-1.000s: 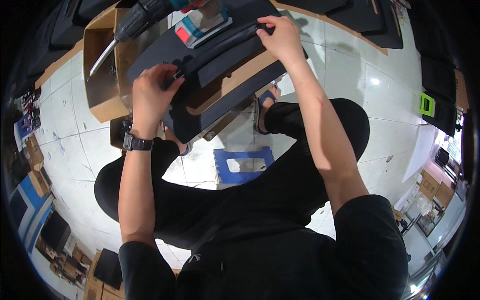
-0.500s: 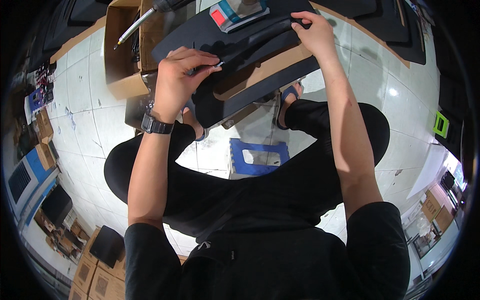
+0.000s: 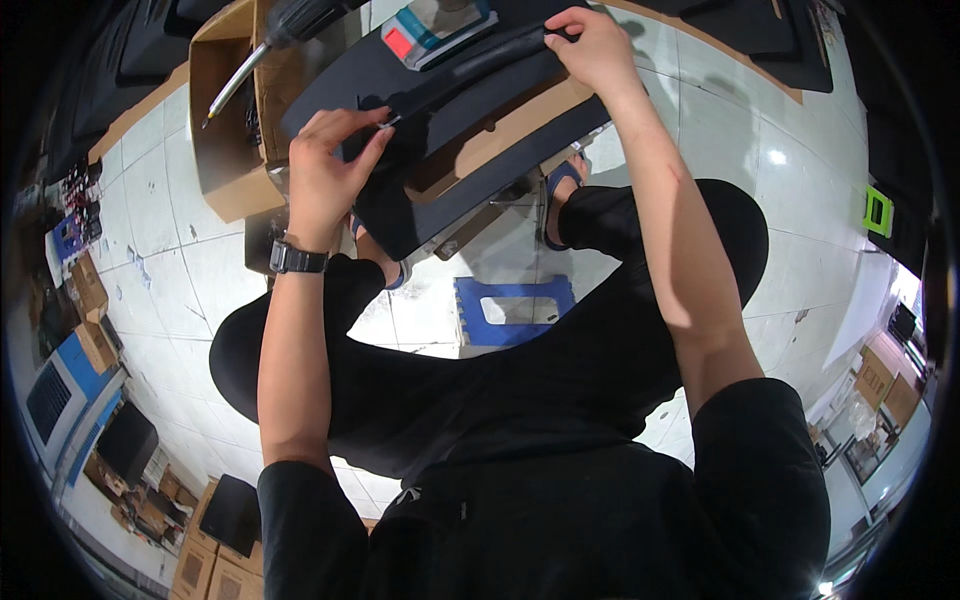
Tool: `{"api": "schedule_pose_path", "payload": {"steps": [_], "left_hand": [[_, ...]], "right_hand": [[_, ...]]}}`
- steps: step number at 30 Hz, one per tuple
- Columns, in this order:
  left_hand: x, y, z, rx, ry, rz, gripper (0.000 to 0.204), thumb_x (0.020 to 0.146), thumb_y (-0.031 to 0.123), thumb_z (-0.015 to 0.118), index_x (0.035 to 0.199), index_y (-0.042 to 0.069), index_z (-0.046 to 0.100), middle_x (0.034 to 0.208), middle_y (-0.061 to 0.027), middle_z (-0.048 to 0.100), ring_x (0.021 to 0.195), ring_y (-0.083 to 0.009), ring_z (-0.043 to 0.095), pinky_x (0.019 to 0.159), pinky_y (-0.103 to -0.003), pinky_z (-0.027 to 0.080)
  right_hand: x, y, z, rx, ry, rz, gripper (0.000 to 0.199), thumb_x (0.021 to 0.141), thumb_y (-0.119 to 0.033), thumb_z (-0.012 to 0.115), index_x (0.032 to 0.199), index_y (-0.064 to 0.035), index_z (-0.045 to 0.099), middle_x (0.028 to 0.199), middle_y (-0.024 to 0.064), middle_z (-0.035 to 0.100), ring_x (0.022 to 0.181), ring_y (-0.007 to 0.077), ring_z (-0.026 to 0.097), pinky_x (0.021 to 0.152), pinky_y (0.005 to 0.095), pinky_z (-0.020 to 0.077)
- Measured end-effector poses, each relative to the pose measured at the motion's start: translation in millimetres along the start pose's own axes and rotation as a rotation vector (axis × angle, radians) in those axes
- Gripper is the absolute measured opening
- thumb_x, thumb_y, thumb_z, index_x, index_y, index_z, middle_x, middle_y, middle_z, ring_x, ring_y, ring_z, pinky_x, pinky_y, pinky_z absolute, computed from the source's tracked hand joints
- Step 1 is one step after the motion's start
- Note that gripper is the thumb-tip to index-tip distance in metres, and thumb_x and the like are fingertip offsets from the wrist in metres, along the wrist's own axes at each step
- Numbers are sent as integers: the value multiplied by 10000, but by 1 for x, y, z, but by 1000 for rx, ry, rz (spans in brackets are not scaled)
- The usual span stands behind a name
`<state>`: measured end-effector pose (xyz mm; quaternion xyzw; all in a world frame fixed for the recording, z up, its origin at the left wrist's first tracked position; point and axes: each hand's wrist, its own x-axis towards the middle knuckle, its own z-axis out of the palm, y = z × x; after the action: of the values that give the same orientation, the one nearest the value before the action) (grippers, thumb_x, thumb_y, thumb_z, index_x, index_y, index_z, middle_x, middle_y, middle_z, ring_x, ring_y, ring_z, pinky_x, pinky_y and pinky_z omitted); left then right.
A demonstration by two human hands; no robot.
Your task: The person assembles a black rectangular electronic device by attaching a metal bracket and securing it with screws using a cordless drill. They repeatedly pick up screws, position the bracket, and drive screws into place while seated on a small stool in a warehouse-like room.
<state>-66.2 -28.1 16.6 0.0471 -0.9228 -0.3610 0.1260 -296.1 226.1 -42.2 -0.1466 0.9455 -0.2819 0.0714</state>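
Observation:
A black panel (image 3: 330, 95) with a long slot lies in front of me, brown cardboard-coloured material (image 3: 490, 140) showing along the slot. Across it runs a long black strip (image 3: 480, 70). My left hand (image 3: 325, 165) is at the strip's left end, thumb and forefinger closed on a small shiny piece (image 3: 388, 121) too small to name. At the far right end, my right hand (image 3: 600, 55) pinches the strip between thumb and fingers. A teal and grey pack (image 3: 440, 35) with a red patch rests on the panel beyond the strip.
A power screwdriver (image 3: 290, 20) with a long bit hangs above an open cardboard box (image 3: 230, 195) at the far left. Below the panel, a blue-topped step stool (image 3: 515, 335) stands on white tiles between my legs. A green object (image 3: 879, 212) is at the right.
The panel, the pack and both hands appear slightly further left and up in view. My left fingers have spread a little around the small shiny piece; the right hand keeps its pinch.

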Motion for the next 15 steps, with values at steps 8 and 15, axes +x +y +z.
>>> {"api": "schedule_pose_path", "payload": {"steps": [8, 15], "left_hand": [[-3, -2, 17, 300, -15, -89, 360, 821, 339, 849, 1099, 119, 783, 1049, -36, 719, 1061, -262, 633, 898, -409, 476], [14, 20, 45, 402, -39, -25, 400, 869, 304, 789, 1238, 159, 736, 1127, -36, 690, 1065, -254, 643, 891, -409, 444]], "right_hand": [[-5, -11, -10, 4, -84, -12, 194, 868, -275, 791, 1061, -283, 781, 1170, 46, 671, 1218, 268, 616, 1043, 417, 508], [-8, -9, -5, -7, -103, -95, 256, 870, -314, 800, 1123, -347, 786, 1225, 46, 635, 1247, 262, 602, 1094, 395, 481]]}}
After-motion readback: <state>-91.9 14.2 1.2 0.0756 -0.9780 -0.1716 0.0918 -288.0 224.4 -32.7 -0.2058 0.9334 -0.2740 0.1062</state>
